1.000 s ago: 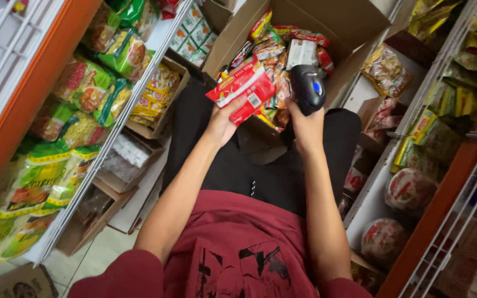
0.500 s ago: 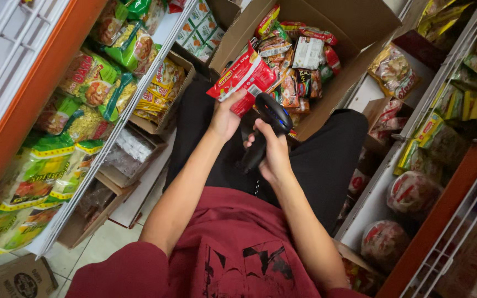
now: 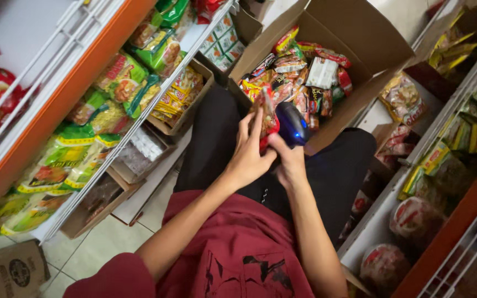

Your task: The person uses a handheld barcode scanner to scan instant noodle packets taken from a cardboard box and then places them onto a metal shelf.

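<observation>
Just in front of the open box (image 3: 382,52), the left hand (image 3: 248,160) grips a red packet (image 3: 266,113) upright, its face turned toward the dark scanner (image 3: 292,122) clasped in the right hand (image 3: 291,163).

Even, fairly bright indoor light from above, soft shadow between the shelves, blue glow on the scanner (image 3: 292,122), slight motion blur, edges stretched and soft
</observation>
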